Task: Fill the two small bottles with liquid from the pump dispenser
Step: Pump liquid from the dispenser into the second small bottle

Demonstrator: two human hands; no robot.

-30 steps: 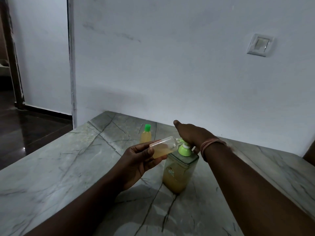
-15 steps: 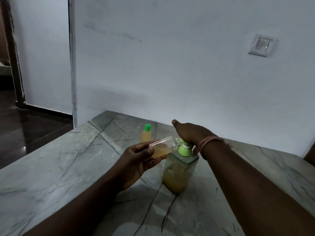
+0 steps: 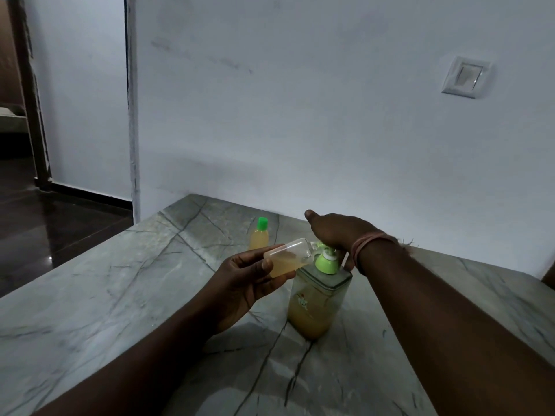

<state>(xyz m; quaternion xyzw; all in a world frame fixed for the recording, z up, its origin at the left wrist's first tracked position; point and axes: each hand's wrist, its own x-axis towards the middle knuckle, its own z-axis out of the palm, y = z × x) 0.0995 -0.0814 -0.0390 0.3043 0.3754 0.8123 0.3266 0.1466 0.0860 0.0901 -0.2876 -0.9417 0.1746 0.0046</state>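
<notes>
Desk (image 3: 90,295) of veined grey stone carrying everything, against a pale wall. Pump dispenser (image 3: 318,301) standing upright near the middle of it, roughly half full of amber liquid. Right hand (image 3: 336,232) lying palm-down over the green pump head (image 3: 326,261), fingers extended rather than curled, pressing from above. Left hand (image 3: 240,283) gripping the open small bottle (image 3: 289,256) between thumb and fingertips, tilting it nearly flat, neck pointing at the nozzle, partly filled. Keeping that neck snug at the spout while pumping; whether mouth and spout are actually touching is hard telling, being hidden under the right hand. Pressing slowly and straight down, probably, avoiding tipping the tall dispenser. Watching the liquid level creeping toward the low-lying neck, and raising the neck before overflowing, likely the main risk. Second small bottle (image 3: 259,237) with a green cap standing upright behind, well apart, looking already full.
</notes>
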